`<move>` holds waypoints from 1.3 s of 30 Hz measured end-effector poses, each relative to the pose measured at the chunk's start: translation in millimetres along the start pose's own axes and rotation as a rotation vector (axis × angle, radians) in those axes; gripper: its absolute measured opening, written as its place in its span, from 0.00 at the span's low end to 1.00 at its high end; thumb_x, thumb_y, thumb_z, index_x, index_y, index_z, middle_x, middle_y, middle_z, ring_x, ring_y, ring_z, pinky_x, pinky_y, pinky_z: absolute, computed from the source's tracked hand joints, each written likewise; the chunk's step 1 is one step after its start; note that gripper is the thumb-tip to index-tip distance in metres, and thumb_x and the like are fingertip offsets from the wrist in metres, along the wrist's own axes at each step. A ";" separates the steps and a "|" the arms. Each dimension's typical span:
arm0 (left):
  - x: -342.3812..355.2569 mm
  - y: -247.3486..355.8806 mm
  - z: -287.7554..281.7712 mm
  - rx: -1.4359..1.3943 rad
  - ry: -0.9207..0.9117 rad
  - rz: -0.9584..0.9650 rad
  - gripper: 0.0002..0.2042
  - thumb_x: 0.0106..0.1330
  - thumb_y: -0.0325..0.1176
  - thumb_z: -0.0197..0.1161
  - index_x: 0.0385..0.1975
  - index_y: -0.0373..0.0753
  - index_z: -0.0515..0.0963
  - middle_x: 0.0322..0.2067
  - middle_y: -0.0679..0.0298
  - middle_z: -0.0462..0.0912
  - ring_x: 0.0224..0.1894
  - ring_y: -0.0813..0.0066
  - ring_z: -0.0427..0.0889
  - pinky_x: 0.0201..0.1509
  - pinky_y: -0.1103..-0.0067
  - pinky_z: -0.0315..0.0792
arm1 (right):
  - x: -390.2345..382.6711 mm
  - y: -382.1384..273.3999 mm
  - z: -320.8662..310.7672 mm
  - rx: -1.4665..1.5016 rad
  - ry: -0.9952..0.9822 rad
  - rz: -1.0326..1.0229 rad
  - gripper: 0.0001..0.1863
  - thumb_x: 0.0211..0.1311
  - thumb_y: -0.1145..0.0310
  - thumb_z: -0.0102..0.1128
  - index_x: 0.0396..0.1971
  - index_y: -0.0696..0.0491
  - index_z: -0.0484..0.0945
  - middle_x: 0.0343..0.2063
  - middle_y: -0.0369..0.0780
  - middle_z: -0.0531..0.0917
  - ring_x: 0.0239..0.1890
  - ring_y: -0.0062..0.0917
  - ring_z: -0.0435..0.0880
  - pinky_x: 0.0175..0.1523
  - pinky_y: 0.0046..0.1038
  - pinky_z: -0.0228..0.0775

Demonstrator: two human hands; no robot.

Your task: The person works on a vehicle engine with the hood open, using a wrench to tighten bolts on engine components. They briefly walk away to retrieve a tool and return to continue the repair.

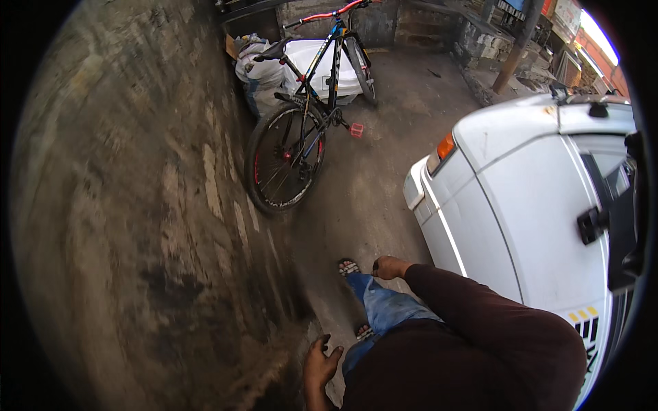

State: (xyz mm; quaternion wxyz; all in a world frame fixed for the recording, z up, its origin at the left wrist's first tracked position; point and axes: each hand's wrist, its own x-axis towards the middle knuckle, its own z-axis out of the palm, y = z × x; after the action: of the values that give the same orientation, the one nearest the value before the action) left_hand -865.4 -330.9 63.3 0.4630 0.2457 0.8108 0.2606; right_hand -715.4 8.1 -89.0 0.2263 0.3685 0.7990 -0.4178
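The left hand [321, 363] hangs low at the bottom edge of the view, just beside the stained wall [137, 226]. Its fingers are loosely curled and part open, and they hold nothing. The right hand [388, 267] sits further forward at the end of a dark maroon sleeve [480, 308], extended down and ahead near the front corner of the white vehicle [521, 205]. Its fingers are bent into a loose fist; whether they grip anything cannot be told. Below the hands, blue trousers [384, 308] and two sandalled feet [348, 267] stand on the bare concrete ground [370, 185].

The vehicle fills the right side of the view, with an orange lamp [445, 146] at its corner and a black mirror [617, 226] on its door.

Further ahead, a black bicycle [301, 130] leans close to the wall, well apart from both hands. It has red handlebars [329, 14], a red pedal [356, 129] and red marks on the wheel rim. Behind it lie pale sacks [257, 68] and a white box [322, 61].
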 end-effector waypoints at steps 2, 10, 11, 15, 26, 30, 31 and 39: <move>44.8 -0.7 -4.9 -0.062 -0.017 -0.071 0.30 0.61 0.39 0.72 0.61 0.33 0.75 0.57 0.46 0.80 0.57 0.53 0.82 0.60 0.65 0.75 | 44.6 -10.7 -20.1 -0.098 -0.071 -0.029 0.21 0.61 0.57 0.62 0.45 0.58 0.86 0.47 0.54 0.86 0.51 0.48 0.85 0.57 0.43 0.75; 279.2 6.4 -80.2 -0.191 0.202 -0.049 0.25 0.63 0.34 0.69 0.58 0.29 0.75 0.47 0.48 0.86 0.49 0.54 0.85 0.54 0.66 0.77 | 148.4 -44.1 -190.4 -0.217 -0.151 -0.076 0.20 0.64 0.56 0.62 0.44 0.59 0.86 0.45 0.53 0.87 0.50 0.47 0.85 0.56 0.44 0.75; 300.3 4.7 -89.3 -0.217 0.268 -0.013 0.24 0.64 0.33 0.68 0.58 0.30 0.75 0.45 0.50 0.86 0.47 0.56 0.86 0.52 0.66 0.78 | 158.5 -42.0 -216.4 -0.182 -0.089 -0.067 0.20 0.64 0.56 0.62 0.43 0.59 0.86 0.44 0.53 0.87 0.49 0.48 0.86 0.55 0.45 0.75; 387.9 44.7 -130.9 -0.584 0.185 -0.588 0.21 0.68 0.31 0.63 0.61 0.38 0.73 0.37 0.59 0.84 0.38 0.64 0.86 0.37 0.70 0.78 | 188.6 -17.1 -306.9 0.139 0.256 -0.038 0.21 0.65 0.55 0.62 0.38 0.62 0.85 0.37 0.55 0.86 0.43 0.52 0.86 0.48 0.46 0.77; 729.2 265.6 -129.6 0.358 -0.321 -0.296 0.20 0.66 0.34 0.66 0.57 0.35 0.78 0.40 0.57 0.86 0.38 0.65 0.86 0.40 0.69 0.78 | 197.7 170.0 -353.2 0.653 0.453 0.486 0.17 0.65 0.57 0.59 0.43 0.52 0.86 0.41 0.51 0.88 0.46 0.45 0.86 0.51 0.42 0.76; 845.0 440.8 -72.3 0.503 -0.375 -0.080 0.20 0.66 0.35 0.66 0.56 0.34 0.78 0.41 0.56 0.86 0.39 0.64 0.86 0.43 0.68 0.78 | 171.5 188.0 -426.5 0.820 0.634 0.693 0.23 0.66 0.53 0.61 0.52 0.55 0.83 0.43 0.54 0.87 0.51 0.47 0.85 0.58 0.40 0.74; 872.3 484.4 -52.0 0.523 -0.381 -0.025 0.20 0.66 0.35 0.66 0.56 0.34 0.78 0.42 0.55 0.86 0.40 0.64 0.86 0.43 0.68 0.79 | 172.6 204.5 -443.1 0.835 0.666 0.763 0.25 0.66 0.51 0.61 0.54 0.55 0.81 0.44 0.55 0.86 0.52 0.48 0.84 0.59 0.40 0.73; 971.0 738.9 169.0 0.642 -0.534 0.005 0.19 0.63 0.36 0.70 0.51 0.31 0.82 0.37 0.56 0.87 0.37 0.64 0.87 0.41 0.69 0.80 | 163.4 369.5 -511.5 0.878 0.904 0.810 0.23 0.67 0.50 0.60 0.35 0.58 0.87 0.33 0.58 0.85 0.41 0.55 0.85 0.48 0.47 0.77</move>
State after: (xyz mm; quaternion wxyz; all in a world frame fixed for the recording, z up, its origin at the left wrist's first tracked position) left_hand -1038.2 872.6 -134.7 0.5563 0.4384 0.7017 -0.0774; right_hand -557.7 640.3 -102.9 -0.1558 0.8259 0.3759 -0.3901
